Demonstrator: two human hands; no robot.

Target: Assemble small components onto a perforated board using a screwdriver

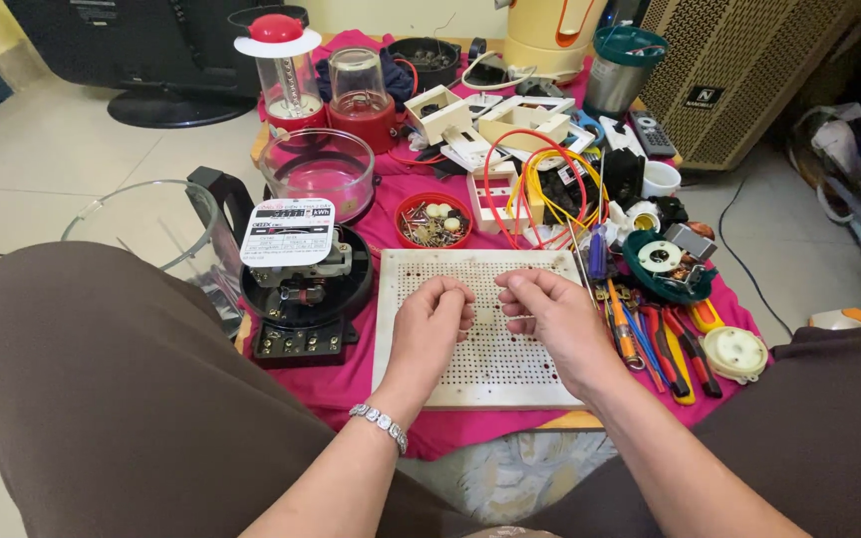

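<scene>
My left hand (432, 321) and my right hand (548, 319) hover close together over a white perforated board (485, 374) that lies on a pink cloth. The fingers of both hands are curled and pinched toward each other above the board's upper middle. Whatever sits between the fingertips is too small to make out. A beaded bracelet (381, 424) circles my left wrist.
A black electric meter (301, 289) stands left of the board. A red bowl of screws (432, 220), red and yellow wires (540, 184), pliers and screwdrivers (655, 339), clear glass covers (319, 169) and white plastic parts crowd the low table. My knees flank it.
</scene>
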